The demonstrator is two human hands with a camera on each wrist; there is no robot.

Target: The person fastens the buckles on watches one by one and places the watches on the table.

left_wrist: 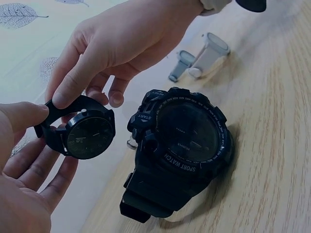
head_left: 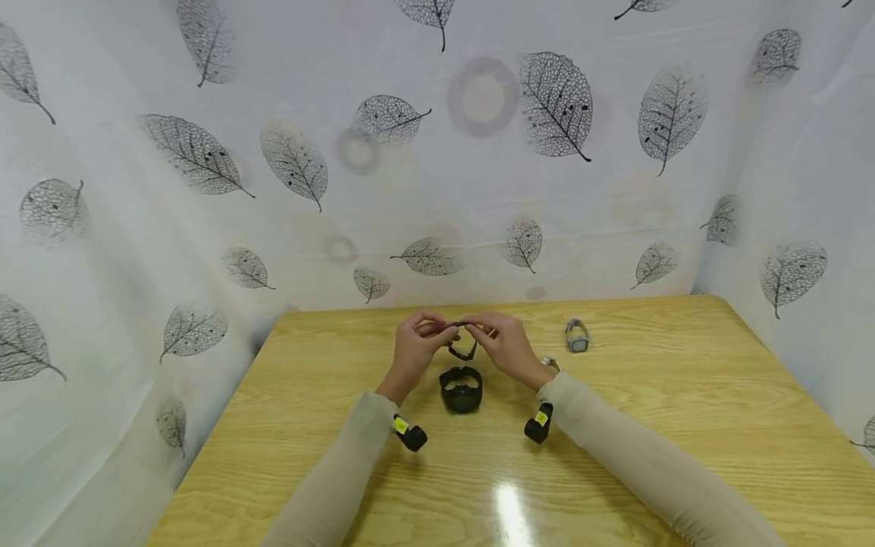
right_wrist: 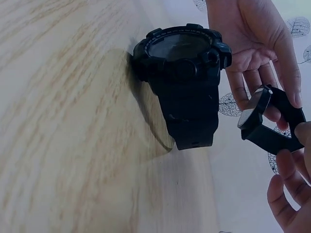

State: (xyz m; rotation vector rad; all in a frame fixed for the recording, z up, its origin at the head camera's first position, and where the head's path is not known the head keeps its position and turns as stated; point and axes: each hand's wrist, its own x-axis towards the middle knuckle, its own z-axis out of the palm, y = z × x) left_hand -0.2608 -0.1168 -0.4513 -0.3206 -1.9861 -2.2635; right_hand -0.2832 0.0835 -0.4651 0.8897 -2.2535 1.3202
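My left hand (head_left: pixel 417 346) and right hand (head_left: pixel 509 346) meet near the table's far side, both pinching the strap of a small black wristwatch (head_left: pixel 462 354). Its round dark dial (left_wrist: pixel 89 137) hangs below the fingers in the left wrist view, and the strap forms a loop. Thumb and fingers of each hand grip the strap at the top, opposite the dial. Closer to me, a bulky black sport watch (head_left: pixel 462 398) stands on the table with its strap looped. "SPORT WATCH" is printed on its bezel (left_wrist: pixel 180 162) in the left wrist view.
A grey watch (head_left: pixel 577 336) with a squarish face stands to the right on the wooden table (head_left: pixel 287 471). Near my right wrist is a pale watch (head_left: pixel 552 365), partly hidden by it. A leaf-printed white curtain (head_left: pixel 437 197) hangs behind the table.
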